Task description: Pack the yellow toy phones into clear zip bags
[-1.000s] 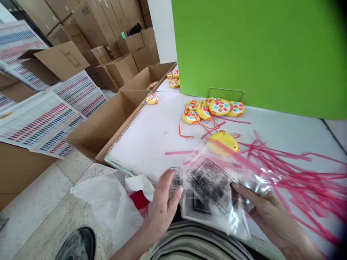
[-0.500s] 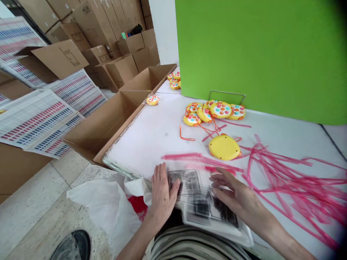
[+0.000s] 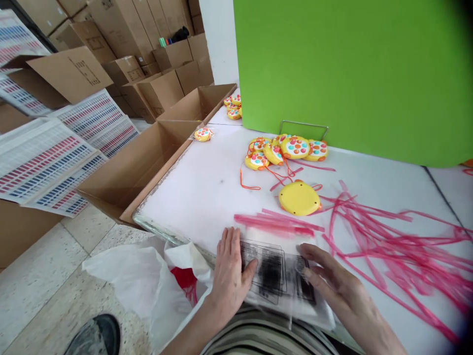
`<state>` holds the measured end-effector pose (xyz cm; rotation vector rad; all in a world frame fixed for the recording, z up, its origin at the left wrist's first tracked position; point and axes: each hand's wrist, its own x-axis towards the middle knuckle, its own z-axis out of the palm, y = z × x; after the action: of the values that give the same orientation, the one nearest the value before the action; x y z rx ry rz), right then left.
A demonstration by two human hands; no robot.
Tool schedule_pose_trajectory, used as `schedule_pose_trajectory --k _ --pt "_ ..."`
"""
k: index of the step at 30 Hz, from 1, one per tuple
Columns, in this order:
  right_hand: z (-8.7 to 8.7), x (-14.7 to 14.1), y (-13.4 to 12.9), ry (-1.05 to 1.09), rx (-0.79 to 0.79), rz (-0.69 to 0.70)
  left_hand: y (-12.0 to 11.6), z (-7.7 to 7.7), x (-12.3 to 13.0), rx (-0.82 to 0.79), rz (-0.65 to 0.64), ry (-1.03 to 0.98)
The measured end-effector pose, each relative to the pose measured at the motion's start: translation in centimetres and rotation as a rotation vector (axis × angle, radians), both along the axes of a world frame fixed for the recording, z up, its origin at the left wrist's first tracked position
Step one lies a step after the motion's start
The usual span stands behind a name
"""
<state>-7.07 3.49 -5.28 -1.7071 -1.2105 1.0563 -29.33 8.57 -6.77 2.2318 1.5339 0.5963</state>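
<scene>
Left hand point(image 3: 232, 276) is resting thumb-wide, right hand point(image 3: 338, 286) half-curled, on printed bags point(image 3: 271, 271); slick ones could be sliding off the desk point(image 3: 207, 187).

Two hands point(image 3: 229, 276), one green board point(image 3: 347, 74)

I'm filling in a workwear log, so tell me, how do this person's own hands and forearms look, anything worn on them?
The left hand and right hand are ungloved, with no ring, watch or bracelet visible. Both forearms are bare as far as they show, without sleeves, cables or printed markings.
</scene>
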Motion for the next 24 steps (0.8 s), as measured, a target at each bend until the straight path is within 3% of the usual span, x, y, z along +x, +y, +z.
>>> schedule_pose_trajectory --k 3,6,8,11,15,18,21,24 --pt "-0.4 -0.4 -0.1 0.128 0.025 -0.105 -0.9 0.1 1.0 -0.006 -0.035 -0.05" --pt "-1.1 -0.7 -0.7 0.119 0.041 -0.144 -1.9 0.2 2.5 -0.046 -0.061 -0.075" --pt "-0.9 -0.5 -1.0 0.008 0.104 -0.143 -2.6 0.4 3.5 -0.081 -0.067 -0.064" --pt "0.7 0.8 0.0 -0.299 0.265 -0.138 -3.4 1.0 4.6 -0.105 -0.049 -0.004" --pt "3.6 3.7 5.1 -0.727 0.391 0.003 -3.0 2.3 5.5 -0.055 -0.149 0.076" --pt "4.1 4.9 10.3 -1.007 0.322 0.081 -1.5 2.6 6.1 -0.025 -0.257 0.096" --pt "3.3 4.7 13.8 -1.053 0.194 0.128 -0.1 1.7 6.9 0.017 -0.338 0.109" --pt "2.9 3.7 14.6 -0.968 0.171 0.187 0.5 0.2 7.2 0.074 -0.376 0.14"
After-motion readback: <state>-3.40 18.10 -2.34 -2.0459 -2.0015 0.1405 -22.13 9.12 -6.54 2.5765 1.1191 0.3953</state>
